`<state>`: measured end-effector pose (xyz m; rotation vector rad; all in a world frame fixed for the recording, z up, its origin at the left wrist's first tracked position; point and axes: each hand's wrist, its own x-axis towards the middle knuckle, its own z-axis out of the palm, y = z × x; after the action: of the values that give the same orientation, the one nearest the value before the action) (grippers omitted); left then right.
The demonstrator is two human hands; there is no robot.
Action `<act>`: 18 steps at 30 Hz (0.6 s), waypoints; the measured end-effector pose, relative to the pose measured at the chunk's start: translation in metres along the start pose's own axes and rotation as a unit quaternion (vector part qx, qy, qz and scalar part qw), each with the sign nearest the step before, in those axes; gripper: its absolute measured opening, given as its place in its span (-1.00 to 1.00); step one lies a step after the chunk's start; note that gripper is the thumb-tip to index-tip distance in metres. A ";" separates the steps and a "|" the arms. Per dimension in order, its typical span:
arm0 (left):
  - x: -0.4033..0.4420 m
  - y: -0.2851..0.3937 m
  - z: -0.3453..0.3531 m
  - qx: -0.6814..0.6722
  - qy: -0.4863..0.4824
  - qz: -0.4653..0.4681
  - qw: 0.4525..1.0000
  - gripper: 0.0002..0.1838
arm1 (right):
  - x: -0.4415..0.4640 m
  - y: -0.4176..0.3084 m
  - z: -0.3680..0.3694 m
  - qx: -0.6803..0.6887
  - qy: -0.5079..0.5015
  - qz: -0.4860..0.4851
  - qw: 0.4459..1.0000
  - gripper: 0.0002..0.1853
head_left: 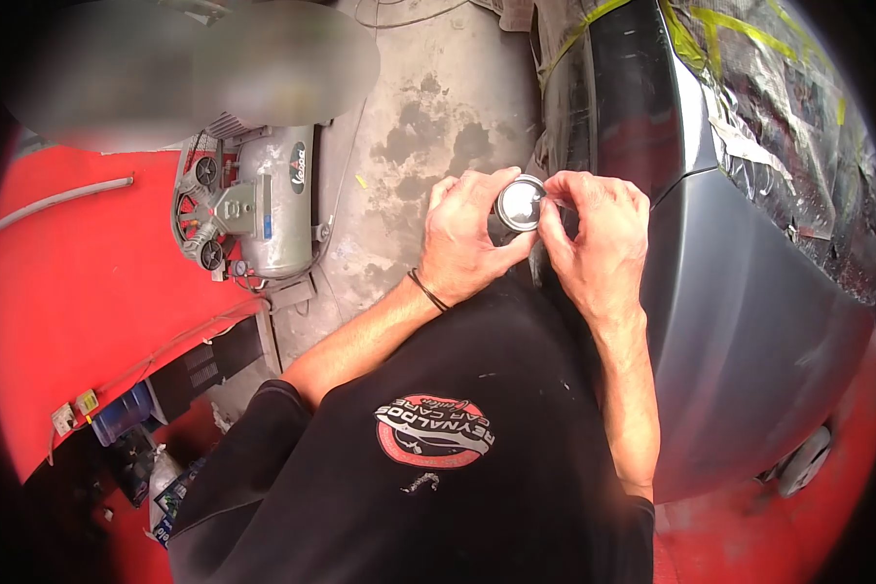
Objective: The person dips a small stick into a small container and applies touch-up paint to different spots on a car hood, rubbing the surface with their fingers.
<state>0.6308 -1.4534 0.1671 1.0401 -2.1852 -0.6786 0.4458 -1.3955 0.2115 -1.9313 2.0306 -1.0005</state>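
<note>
My left hand (467, 234) is wrapped round a small round can (520, 204) with a shiny silvery top, held up in front of my chest. Thumb and fingers curl about its side. At the can's right rim, my right hand (602, 229) has its thumb and forefinger pinched together. Whether a small piece sits between those fingertips is too hard to make out. The dark side of the can is mostly hidden by my left fingers.
To the right stands a dark grey car body panel (749, 292), with taped plastic masking (769, 107) above it. An air compressor (273, 204) is on the left by a red wall (78, 253). The concrete floor (399, 58) has dark stains.
</note>
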 end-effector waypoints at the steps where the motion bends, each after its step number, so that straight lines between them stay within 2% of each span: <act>1: 0.000 0.001 0.000 0.000 -0.002 -0.001 1.000 -0.27 | -0.001 -0.001 0.001 -0.003 0.000 -0.003 1.000 -0.76; 6: 0.000 0.001 0.004 -0.016 -0.011 -0.005 1.000 -0.27 | -0.005 0.003 0.001 -0.008 0.029 -0.024 0.999 -0.76; 10: 0.006 0.002 0.007 -0.026 -0.012 0.015 0.999 -0.30 | -0.009 0.003 -0.012 0.031 0.056 0.031 0.997 -0.81; 13: 0.012 0.003 0.012 -0.054 -0.020 -0.015 0.998 -0.30 | -0.016 0.006 -0.029 0.111 0.111 0.104 0.982 -0.80; 17: 0.013 -0.004 0.014 -0.069 -0.039 -0.086 0.993 -0.28 | -0.049 0.017 -0.054 0.246 0.168 0.251 0.921 -0.82; 18: 0.013 -0.007 0.014 -0.067 -0.042 -0.100 0.992 -0.29 | -0.061 0.024 -0.061 0.230 0.195 0.256 0.919 -0.83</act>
<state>0.6185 -1.4652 0.1567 1.1886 -2.0902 -0.9627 0.4020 -1.3183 0.2254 -0.9500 2.0630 -1.6096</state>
